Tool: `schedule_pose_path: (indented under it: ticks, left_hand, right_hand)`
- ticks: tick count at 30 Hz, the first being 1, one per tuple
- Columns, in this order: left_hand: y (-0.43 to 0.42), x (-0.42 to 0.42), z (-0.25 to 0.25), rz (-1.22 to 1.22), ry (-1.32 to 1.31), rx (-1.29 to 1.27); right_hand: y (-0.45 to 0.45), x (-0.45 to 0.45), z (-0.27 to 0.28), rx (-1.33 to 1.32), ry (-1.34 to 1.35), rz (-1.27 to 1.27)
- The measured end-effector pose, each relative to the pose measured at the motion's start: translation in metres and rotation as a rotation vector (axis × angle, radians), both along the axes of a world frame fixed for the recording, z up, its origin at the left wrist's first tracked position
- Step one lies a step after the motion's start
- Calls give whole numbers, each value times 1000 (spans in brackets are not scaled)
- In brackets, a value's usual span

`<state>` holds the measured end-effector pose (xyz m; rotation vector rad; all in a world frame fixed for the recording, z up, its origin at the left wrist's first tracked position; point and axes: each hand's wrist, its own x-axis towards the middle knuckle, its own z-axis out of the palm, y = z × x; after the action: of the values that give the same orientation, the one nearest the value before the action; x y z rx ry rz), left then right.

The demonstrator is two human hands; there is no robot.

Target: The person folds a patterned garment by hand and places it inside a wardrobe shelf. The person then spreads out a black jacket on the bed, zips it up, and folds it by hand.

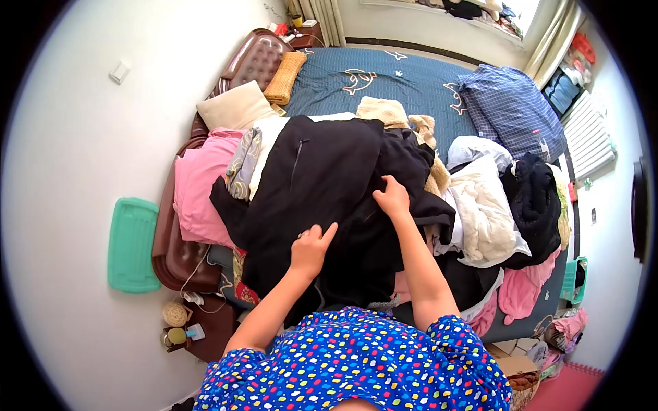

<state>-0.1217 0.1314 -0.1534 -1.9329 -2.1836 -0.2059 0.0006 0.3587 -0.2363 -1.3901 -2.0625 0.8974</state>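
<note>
A large black jacket (322,175) with a zipped slit lies spread over a heap of clothes on the bed. My left hand (310,251) is on its near part, fingers curled into the cloth and thumb stretched out to the right. Farther up and to the right, my right hand (393,198) pinches the jacket's dark fabric between thumb and fingers. Folds hide the fingertips of both hands. More black cloth (408,161) bunches beyond my right hand; I cannot tell whether it belongs to the same garment.
On the left are pink bedding (202,185), a beige cushion (235,106) and the brown padded headboard (168,233). To the right lie a cream bundle in clear plastic (483,209), a black puffy garment (533,198) and a blue checked bundle (510,109). A bedside table (212,329) stands near left.
</note>
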Motion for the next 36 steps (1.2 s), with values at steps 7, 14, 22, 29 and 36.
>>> schedule_pose_path:
  ticks: [7,14,22,29,36]
  left_hand:
    - [-22,-5,13,78,-177,-249]
    - [110,16,34,-19,-361,153]
    - [204,-14,-24,201,-291,72]
    - [198,-70,-31,349,-1029,111]
    - [203,-72,-38,159,-1060,38]
  right_hand:
    - [-5,33,-23,-647,687,-127]
    - [-32,21,-2,110,360,25]
    - [-37,24,19,62,330,156]
    - [18,23,16,110,357,243]
    - [94,11,8,368,-30,421]
